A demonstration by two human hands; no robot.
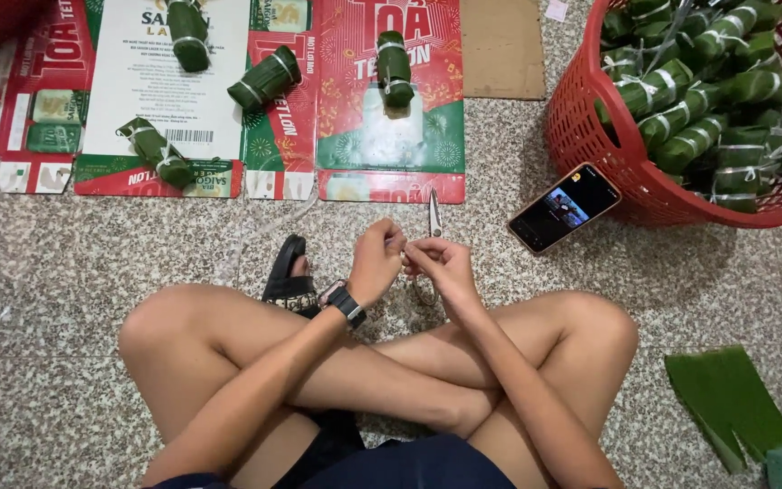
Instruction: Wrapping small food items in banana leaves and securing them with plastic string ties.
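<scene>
Scissors (433, 215) lie just past the left hand (376, 263) and right hand (443, 265), both pinched on something tiny I cannot see, maybe string; cutting seems next.

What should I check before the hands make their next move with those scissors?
1. Scissors held: ok, right hand grips them, blades pointing away from the body.
2. Left hand clear of the blades: ok, it meets the right hand below them.
3. What the fingers pinch: cannot tell, too small.
4. Phone clear of the blades: ok, apart, beside the red basket.
5. Wrapped leaf bundles on the flattened cardboard: ok, four lie apart.
</scene>
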